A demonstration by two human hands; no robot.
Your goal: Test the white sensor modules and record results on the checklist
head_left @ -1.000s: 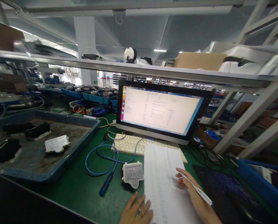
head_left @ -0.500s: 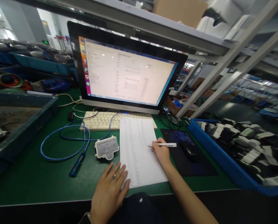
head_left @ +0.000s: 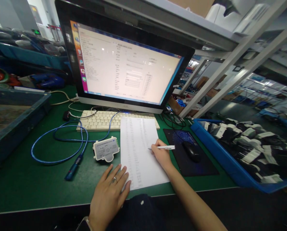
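A white pen is pinched in my right hand, its tip at the surface of a printed sheet of paper. My left hand lies flat with fingers spread, its fingertips over the paper's lower left edge and the green table. A ring shows on one of its fingers. Just beyond that hand sits a small device in a white housing with a grey printed label. The paper carries columns of small print, too blurred to read, and its far end overlaps the keyboard.
Behind the keyboard stands a lit monitor. A blue cable with a dark blue plug loops on the left. To the right are a black mouse on a mat and a blue bin of black-and-white parts. A bin stands far left.
The whole view has shifted slightly, so most things sit a little further left and higher. Both hands keep their places at the paper, with the pen still in my right hand.
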